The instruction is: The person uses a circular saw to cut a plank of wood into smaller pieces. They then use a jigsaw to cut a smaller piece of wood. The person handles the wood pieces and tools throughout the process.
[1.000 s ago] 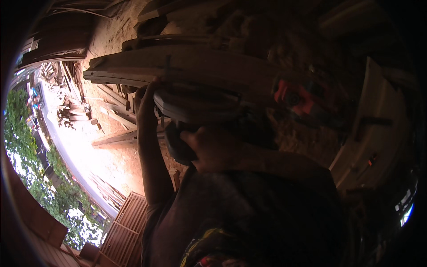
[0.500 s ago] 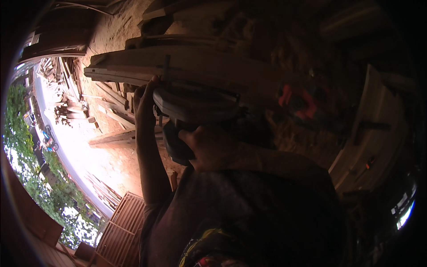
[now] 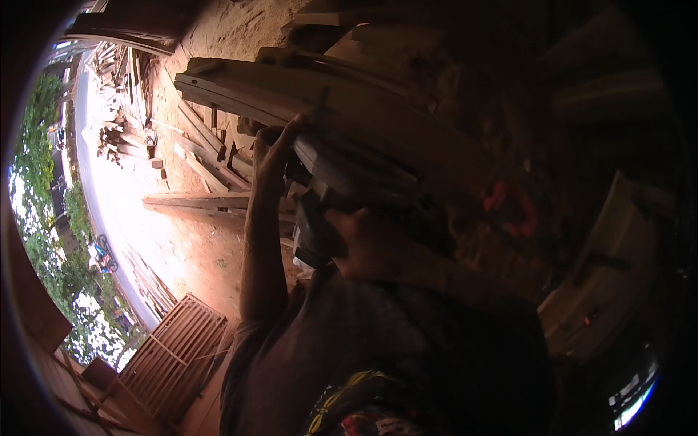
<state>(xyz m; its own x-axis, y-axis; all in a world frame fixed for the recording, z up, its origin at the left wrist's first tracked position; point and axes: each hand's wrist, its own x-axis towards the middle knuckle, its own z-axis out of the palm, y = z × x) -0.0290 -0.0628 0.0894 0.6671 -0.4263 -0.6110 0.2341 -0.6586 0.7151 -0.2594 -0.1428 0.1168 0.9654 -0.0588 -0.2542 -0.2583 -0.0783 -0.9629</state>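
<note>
A dark, handheld power tool (image 3: 356, 167) with a long body is held over a thick wooden plank (image 3: 254, 91); its exact kind is too dim and blurred to tell. My right hand (image 3: 363, 236) is closed round its handle, above a blocky dark base (image 3: 311, 229). At the tool's front end is my left hand (image 3: 275, 144), its fingers curled in close to the plank's near edge. What these fingers grip is hidden. A narrow dark bar (image 3: 320, 105) lies across the plank just beyond the left fingertips.
Timber offcuts (image 3: 207, 156) lie on the sawdust-covered ground left of the plank. A red and black object (image 3: 512, 207) sits in shadow to the right. Farther right is a broad board (image 3: 600, 247). A slatted wooden frame (image 3: 174, 349) stands lower left, near a bright road (image 3: 94, 189).
The whole view has swung, so plank, tool and both hands sit farther right and the plank slants more. Both hands keep their places on or by the tool.
</note>
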